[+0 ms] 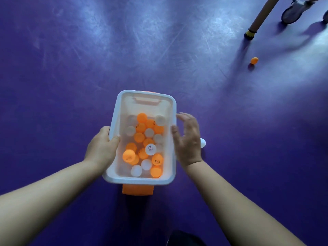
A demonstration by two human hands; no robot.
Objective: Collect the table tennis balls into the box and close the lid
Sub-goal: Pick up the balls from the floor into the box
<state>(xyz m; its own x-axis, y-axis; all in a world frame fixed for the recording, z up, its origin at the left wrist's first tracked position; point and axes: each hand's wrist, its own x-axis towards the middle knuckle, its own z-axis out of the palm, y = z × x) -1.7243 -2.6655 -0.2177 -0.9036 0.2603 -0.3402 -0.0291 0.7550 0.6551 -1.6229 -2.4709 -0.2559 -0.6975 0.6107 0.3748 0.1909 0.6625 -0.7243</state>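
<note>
Grips box (142, 181) at left rim with left hand (101, 148); spreads right hand (188, 142) fingers (185, 121) beside right rim, white ball (202, 142) just right.

This looks like a table tennis hall or sports room. The floor (124, 50) is smooth purple sports matting, scuffed with pale streaks and shining under overhead light. An orange ball (254, 60) lies loose on it at the far right, and a white ball (203, 143) shows nearer, right of a box (113, 119) part-filled with orange and white balls (143, 148). At the far right a slanted tan leg (262, 15) with a black-and-yellow foot stands beside someone's sports shoe (292, 10).
</note>
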